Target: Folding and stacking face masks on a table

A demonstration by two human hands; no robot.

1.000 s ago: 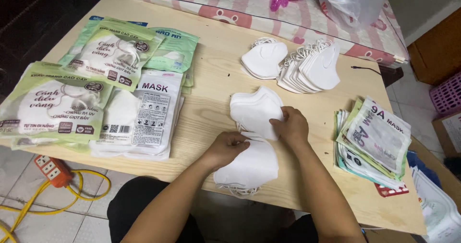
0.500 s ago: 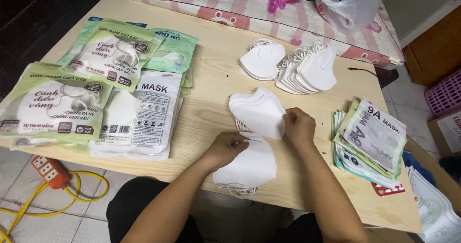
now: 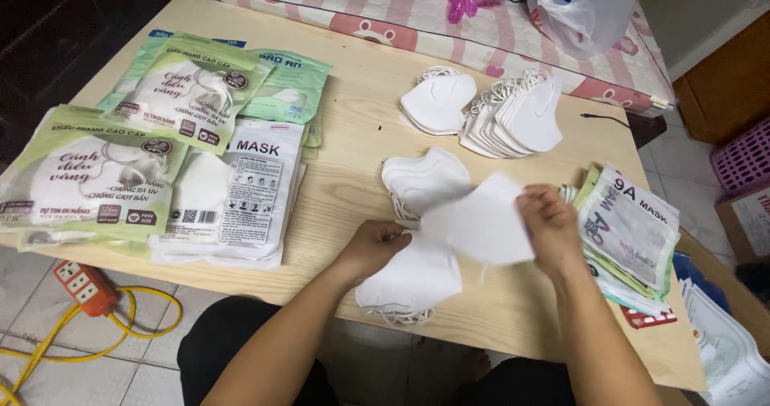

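1. head view: both hands hold one white mask (image 3: 481,225) just above the desk (image 3: 353,93).
2. left hand (image 3: 377,245) fingers pinch its left edge.
3. right hand (image 3: 549,225) fingers pinch its right edge.
4. mask piles (image 3: 421,177) lie beneath.

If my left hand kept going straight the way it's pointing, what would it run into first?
Probably the white mask that the left hand and right hand hold between them, right at its fingertips; past it, the pile of masks, though depth is hard to judge.
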